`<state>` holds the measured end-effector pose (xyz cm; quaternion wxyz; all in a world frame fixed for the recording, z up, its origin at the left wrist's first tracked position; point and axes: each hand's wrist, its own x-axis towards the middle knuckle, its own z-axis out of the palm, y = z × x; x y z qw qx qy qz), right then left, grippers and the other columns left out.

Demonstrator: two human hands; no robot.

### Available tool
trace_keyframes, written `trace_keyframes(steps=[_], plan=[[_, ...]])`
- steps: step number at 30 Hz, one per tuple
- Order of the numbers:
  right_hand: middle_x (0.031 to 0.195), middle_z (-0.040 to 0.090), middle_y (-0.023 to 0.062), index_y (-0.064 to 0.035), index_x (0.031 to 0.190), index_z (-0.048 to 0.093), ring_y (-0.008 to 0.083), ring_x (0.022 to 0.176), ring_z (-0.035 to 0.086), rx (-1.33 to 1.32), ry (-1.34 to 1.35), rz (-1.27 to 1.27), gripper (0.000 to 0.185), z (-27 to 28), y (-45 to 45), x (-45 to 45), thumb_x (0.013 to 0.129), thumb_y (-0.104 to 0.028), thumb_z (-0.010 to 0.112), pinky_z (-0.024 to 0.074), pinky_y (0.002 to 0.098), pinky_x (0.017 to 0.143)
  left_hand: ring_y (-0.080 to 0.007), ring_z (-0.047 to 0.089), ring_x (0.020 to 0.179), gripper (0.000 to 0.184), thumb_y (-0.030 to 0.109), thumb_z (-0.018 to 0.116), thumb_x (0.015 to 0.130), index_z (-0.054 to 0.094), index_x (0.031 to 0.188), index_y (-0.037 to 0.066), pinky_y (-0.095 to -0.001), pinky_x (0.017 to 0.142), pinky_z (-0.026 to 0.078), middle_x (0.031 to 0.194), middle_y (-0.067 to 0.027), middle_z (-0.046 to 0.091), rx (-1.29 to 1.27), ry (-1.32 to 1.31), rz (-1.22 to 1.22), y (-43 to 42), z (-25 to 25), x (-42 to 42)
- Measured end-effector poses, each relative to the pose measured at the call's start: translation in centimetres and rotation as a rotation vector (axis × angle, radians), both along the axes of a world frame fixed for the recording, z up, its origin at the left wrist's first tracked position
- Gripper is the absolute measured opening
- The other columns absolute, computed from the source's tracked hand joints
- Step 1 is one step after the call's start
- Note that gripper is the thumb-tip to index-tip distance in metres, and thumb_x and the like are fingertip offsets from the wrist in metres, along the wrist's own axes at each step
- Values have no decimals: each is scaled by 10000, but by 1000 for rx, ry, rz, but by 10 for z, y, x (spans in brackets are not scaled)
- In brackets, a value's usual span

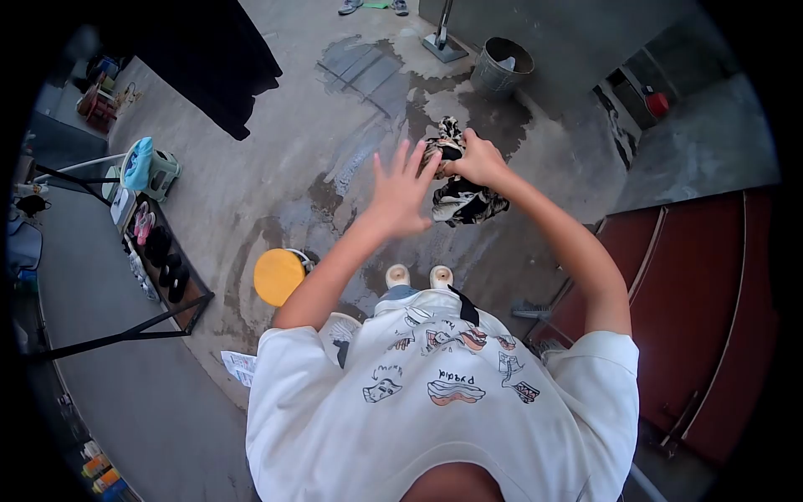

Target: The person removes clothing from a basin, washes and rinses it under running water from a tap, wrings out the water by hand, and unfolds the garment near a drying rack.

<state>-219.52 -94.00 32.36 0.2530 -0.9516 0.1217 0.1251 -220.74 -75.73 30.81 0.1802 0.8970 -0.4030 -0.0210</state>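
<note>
My right hand (478,161) is closed on a bunched black-and-cream patterned cloth (470,206), held out in front of me. Part of the cloth pokes up above the fingers, and the rest hangs below; its exact kind of garment cannot be made out. My left hand (401,194) is spread wide just left of the cloth, palm down, with nothing in it. Its fingertips come close to the cloth's left edge, and I cannot tell whether they touch it.
A yellow round-topped stool (278,277) stands by my left forearm. Wet patches cover the concrete floor (226,201). Ahead are a bucket (502,71) and a flat mop (443,48). Black fabric (209,63) hangs upper left, above a shoe rack (196,305). Another person's shoes (350,7) show at the top.
</note>
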Motion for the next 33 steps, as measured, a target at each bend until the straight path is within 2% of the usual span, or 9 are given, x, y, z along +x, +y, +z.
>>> trace_keyframes(steps=[2, 5, 9, 14, 15, 17, 19, 24, 33], plan=[[942, 557, 200, 38, 1083, 409, 277, 814, 578, 121, -43, -102, 653, 16, 0, -9, 555, -252, 661, 464, 347, 705, -338, 76, 1262, 903, 251, 674, 517, 216, 1289, 155, -650, 891, 98, 1348, -160, 151, 69, -48, -8, 1, 0, -20], [889, 553, 111, 1, 1014, 476, 173, 749, 570, 1213, 318, -304, 478, 44, 7, -27, 587, -149, 630, 478, 280, 674, -364, 110, 1250, 846, 229, 672, 566, 240, 1290, 157, -654, 887, 115, 1351, -140, 182, -112, -150, 145, -3, -4, -18], [868, 566, 114, -15, 1017, 479, 179, 718, 577, 1580, 398, -259, 448, 62, 11, -58, 588, -99, 577, 494, 302, 629, -318, 232, 1225, 797, 206, 668, 559, 298, 1264, 181, -636, 896, 119, 1326, -139, 249, -390, -571, -80, 4, 46, 3], [1020, 530, 174, 29, 1119, 421, 258, 846, 564, 1929, 505, -211, 614, 65, 9, -93, 533, -117, 533, 458, 347, 764, -332, 87, 1268, 1031, 508, 710, 490, 212, 1316, 146, -555, 960, 20, 1366, -140, 164, -239, 285, -882, 32, 134, 17], [1018, 533, 177, 31, 1134, 406, 267, 857, 558, 1939, 494, -253, 645, 73, 15, -100, 520, -122, 534, 448, 347, 779, -313, 41, 1277, 1111, 626, 666, 470, 161, 1333, 141, -518, 971, -11, 1383, -123, 110, -346, 525, -1009, 32, 135, 29], [914, 558, 165, 36, 1067, 454, 244, 752, 563, 1966, 486, -149, 587, 63, 9, -101, 522, -164, 543, 465, 316, 683, -305, 69, 1276, 1047, 549, 678, 523, 169, 1330, 116, -491, 980, -2, 1380, -116, 134, -341, 598, -961, 21, 127, 32], [739, 561, 137, 34, 926, 520, 204, 601, 539, 2018, 501, -23, 482, 59, 6, -97, 530, -240, 552, 456, 275, 545, -302, 147, 1260, 865, 284, 662, 568, 241, 1286, 48, -542, 967, 111, 1348, -122, 213, -185, 186, -704, 7, 124, 9], [730, 556, 136, 8, 891, 529, 218, 640, 545, 1931, 391, -296, 408, 42, 9, -96, 553, -221, 536, 467, 291, 607, -287, 193, 1247, 809, 214, 689, 539, 310, 1230, 30, -590, 927, 166, 1317, -151, 240, 118, -206, -498, -13, 118, -11], [768, 567, 139, 8, 794, 540, 242, 706, 560, 1874, 498, -360, 396, 6, 30, -85, 602, -336, 502, 468, 323, 674, -231, 360, 1139, 521, 79, 678, 506, 445, 972, 62, -550, 899, 254, 1131, -69, 452, 6, -51, -456, -13, 84, -1]])
